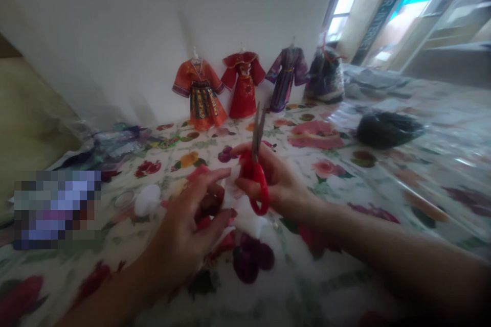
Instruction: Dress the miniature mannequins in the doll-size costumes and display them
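Observation:
My right hand point(282, 179) is closed round a pair of scissors point(260, 163) with red handles, their slim blades pointing up. At its thumb and fingertips hangs a thin, whitish strip point(231, 184), blurred, either cloth or paper. My left hand point(187, 219) is close by on the left. Its index finger and thumb are apart and the other fingers curl inward, with no held thing plainly visible. Reddish patches show around its fingers; I cannot tell whether they are a loose piece or the flowered tablecloth point(326, 286). Left of this hand lies a round white item point(147, 200).
Against the wall stand several small dresses: orange point(203, 94), red point(243, 84) and purple point(287, 79). A dark bagged bundle point(326, 75) is beside them. Pink cloth point(316, 134) and a black bundle point(387, 127) lie right; plastic packets point(118, 140) lie left, near a blurred-out object point(57, 209).

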Tool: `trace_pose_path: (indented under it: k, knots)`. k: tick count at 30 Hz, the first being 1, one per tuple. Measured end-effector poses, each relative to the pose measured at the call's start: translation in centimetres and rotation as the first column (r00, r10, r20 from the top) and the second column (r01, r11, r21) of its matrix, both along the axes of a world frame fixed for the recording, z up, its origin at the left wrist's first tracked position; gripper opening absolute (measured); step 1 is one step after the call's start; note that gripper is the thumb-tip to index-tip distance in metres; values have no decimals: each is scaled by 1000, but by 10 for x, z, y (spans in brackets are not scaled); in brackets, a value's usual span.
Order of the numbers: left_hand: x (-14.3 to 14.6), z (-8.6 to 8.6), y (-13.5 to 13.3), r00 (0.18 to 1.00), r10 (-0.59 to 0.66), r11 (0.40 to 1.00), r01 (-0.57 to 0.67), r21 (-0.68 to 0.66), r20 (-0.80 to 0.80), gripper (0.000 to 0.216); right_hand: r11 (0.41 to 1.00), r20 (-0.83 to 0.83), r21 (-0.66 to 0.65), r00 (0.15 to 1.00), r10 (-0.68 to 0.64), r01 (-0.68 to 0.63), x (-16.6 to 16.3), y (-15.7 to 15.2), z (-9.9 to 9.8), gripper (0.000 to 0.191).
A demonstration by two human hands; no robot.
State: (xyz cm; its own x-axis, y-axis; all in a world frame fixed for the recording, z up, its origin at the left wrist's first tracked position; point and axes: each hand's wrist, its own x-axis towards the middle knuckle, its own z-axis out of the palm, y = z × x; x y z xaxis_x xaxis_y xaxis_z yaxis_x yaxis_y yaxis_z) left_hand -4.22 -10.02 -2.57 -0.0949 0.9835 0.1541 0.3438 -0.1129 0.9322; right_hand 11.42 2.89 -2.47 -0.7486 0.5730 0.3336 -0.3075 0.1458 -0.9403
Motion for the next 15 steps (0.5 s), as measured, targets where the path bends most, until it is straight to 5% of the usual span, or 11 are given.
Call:
trace_pose_path:
  k: [15]
  knots:
    - [-3, 6, 3, 991, 22, 998, -14, -61, 136, 27, 979, -30, 176, 995, -94, 98, 6, -3, 3, 35]
